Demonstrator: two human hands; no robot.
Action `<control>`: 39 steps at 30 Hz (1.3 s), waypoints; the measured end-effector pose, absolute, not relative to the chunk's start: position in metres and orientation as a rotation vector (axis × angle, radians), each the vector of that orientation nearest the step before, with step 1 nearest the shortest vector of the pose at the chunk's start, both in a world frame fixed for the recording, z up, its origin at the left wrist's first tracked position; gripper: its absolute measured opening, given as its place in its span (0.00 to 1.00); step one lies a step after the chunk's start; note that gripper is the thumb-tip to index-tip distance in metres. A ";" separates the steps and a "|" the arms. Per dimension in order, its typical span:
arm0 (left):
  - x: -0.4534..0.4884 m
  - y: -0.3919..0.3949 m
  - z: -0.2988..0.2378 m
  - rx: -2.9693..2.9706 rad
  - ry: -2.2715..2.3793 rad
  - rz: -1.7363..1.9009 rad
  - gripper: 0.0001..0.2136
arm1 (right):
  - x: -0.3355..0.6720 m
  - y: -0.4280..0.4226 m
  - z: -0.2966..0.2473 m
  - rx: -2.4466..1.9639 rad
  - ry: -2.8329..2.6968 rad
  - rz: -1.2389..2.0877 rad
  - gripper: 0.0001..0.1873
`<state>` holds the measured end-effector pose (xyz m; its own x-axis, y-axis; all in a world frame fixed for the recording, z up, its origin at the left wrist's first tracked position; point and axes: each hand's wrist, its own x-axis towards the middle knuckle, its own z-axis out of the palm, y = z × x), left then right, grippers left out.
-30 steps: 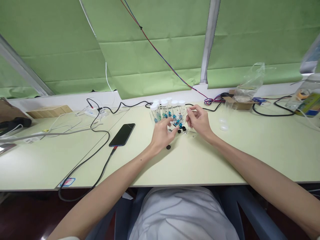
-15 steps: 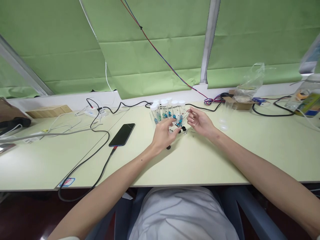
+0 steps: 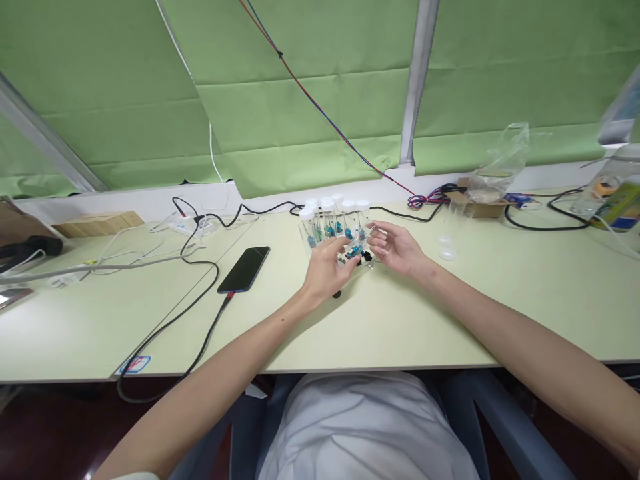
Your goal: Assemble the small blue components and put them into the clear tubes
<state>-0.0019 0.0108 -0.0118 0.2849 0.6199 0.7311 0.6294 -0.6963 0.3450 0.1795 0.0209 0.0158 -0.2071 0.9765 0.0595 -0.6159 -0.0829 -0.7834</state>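
Observation:
Over the middle of the table, my left hand (image 3: 327,267) is closed round a tilted clear tube (image 3: 356,249) with small blue pieces inside. My right hand (image 3: 396,247), palm turned up and fingers curled together, is at the tube's upper right end. What its fingertips hold, if anything, is too small to make out. Just behind my left hand stand several clear tubes with white caps (image 3: 327,202), holding blue and green pieces. Small black parts (image 3: 367,256) lie under the hands, and a black round piece (image 3: 337,294) rests below my left wrist.
A black phone (image 3: 244,269) on a charging cable lies to the left. Near the right arm are a clear tube and a white cap (image 3: 447,255). Farther right stand a cardboard box (image 3: 483,210) with a plastic bag (image 3: 505,160) and black cables. A wooden block (image 3: 100,223) is at the back left.
My right hand has dipped slightly and its fingers have moved left, closer over the tube's end. The tube in my left hand is tilted a little lower.

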 end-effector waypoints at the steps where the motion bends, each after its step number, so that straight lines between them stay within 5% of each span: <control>1: -0.002 0.011 -0.012 -2.509 -1.217 -1.424 0.10 | 0.180 0.021 0.016 -0.587 -0.822 1.626 0.08; 10: -0.001 0.010 -0.008 -2.498 -1.237 -1.512 0.10 | 0.180 0.020 0.020 -0.627 -0.945 1.593 0.19; 16: 0.003 0.004 0.001 -2.466 -1.362 -1.586 0.12 | 0.186 0.033 0.013 -0.890 -1.330 1.004 0.33; 21: 0.004 0.002 0.003 -2.461 -1.455 -1.610 0.12 | 0.209 0.042 0.008 -1.188 -1.913 0.181 0.17; 27: 0.004 0.002 0.004 -2.463 -1.507 -1.641 0.12 | 0.211 0.034 0.013 -1.523 -2.334 0.222 0.06; 39: 0.005 0.001 0.004 -2.474 -1.480 -1.633 0.11 | 0.211 0.033 0.005 -1.821 -2.593 0.214 0.07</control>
